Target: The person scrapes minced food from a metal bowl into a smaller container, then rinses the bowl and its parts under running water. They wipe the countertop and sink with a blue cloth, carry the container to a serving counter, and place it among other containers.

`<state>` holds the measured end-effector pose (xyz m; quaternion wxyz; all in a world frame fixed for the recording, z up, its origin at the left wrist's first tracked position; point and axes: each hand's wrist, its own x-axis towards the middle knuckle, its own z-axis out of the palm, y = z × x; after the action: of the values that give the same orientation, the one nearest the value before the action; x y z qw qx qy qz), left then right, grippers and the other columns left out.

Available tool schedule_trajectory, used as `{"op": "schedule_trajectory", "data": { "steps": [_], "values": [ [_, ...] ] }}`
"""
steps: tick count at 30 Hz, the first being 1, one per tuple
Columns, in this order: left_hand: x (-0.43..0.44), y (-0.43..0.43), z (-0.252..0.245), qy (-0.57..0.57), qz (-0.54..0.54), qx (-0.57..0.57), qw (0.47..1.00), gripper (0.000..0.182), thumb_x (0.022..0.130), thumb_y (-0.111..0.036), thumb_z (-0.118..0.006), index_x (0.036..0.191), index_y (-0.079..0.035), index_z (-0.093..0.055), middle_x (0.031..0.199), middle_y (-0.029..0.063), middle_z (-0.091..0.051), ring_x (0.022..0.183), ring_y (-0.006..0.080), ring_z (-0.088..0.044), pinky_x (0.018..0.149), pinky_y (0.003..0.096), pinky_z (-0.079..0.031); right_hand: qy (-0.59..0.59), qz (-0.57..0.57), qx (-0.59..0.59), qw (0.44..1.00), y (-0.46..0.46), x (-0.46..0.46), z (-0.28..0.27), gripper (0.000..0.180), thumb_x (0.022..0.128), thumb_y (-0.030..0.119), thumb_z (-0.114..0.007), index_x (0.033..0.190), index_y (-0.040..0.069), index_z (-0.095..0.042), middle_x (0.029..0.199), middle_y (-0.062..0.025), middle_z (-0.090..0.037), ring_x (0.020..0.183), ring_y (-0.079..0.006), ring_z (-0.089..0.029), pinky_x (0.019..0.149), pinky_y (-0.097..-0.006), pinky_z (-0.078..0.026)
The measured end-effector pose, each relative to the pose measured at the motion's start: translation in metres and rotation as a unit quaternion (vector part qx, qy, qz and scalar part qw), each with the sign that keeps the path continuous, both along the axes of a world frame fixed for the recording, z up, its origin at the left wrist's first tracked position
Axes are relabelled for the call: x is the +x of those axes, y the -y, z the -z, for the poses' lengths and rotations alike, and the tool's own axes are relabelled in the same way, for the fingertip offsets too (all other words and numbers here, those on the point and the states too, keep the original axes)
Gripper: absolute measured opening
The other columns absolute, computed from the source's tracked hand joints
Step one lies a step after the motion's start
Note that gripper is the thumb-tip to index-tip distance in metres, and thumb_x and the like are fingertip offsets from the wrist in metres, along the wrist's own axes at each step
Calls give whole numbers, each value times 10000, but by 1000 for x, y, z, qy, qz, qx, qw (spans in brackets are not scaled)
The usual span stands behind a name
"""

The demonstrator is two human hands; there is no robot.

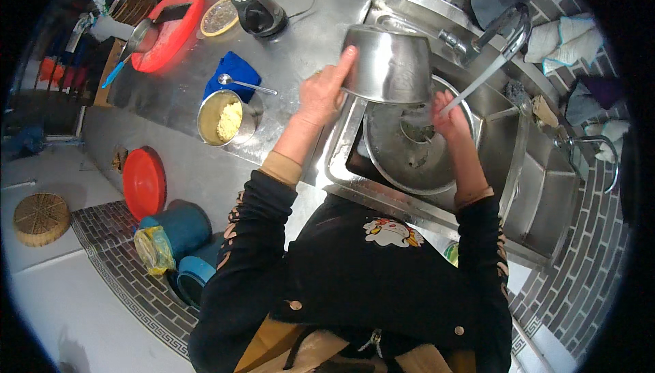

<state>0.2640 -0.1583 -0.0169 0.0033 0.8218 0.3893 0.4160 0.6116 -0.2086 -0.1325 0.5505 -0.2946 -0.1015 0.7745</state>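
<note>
My left hand grips the left side of a stainless steel pot, its index finger stretched along the wall. The pot is tipped over above the sink's left part. My right hand is beside the pot's lower right edge, in the stream of water from the faucet; its fingers are partly bent and seem to hold nothing. Below, a wide metal basin sits in the sink, with water and a smaller round metal item in it, partly hidden by the pot.
On the steel counter at left are a metal pot with yellow food, a spoon on a blue cloth, a black appliance, a yellow-rimmed bowl and a red tray. A second faucet stands right.
</note>
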Motion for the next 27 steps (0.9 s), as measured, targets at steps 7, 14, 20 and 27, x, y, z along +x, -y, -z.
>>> {"op": "schedule_trajectory", "data": {
  "steps": [7, 14, 20, 27],
  "values": [
    [-20, -5, 1, 31, -39, 21, 999, 771, 676, 15, -581, 1392, -211, -409, 713, 52, -553, 605, 242, -595, 517, 368, -484, 764, -257, 63, 588, -10, -9, -29, 329, 874, 418, -574, 902, 99, -652, 683, -57, -625, 659, -209, -613, 589, -336, -484],
    [-28, -3, 13, 42, -60, 14, 997, 740, 698, 0, -592, 1393, -170, -404, 810, 67, -594, 657, 250, -613, 539, 356, -496, 805, -451, 225, 313, 47, -76, -72, 272, 827, 268, -583, 1053, 143, -667, 943, -101, -677, 1053, -320, -592, 882, -477, -445],
    [-39, -1, 30, 90, -85, -43, 991, 724, 742, -37, -610, 1411, -107, -343, 1022, 123, -632, 787, 291, -642, 619, 394, -519, 944, -191, 267, -16, -60, -92, -99, 384, 824, 198, -562, 1174, 45, -601, 1333, -144, -482, 1303, -323, -371, 962, -615, -303],
    [-56, 3, 44, 132, -113, -125, 977, 677, 818, -45, -581, 1429, -85, -292, 922, 180, -656, 730, 339, -648, 633, 401, -517, 966, -241, 83, -53, -145, -63, -116, 376, 864, 209, -539, 1224, 114, -596, 1377, -84, -463, 1311, -321, -357, 952, -642, -287]
  ]
}}
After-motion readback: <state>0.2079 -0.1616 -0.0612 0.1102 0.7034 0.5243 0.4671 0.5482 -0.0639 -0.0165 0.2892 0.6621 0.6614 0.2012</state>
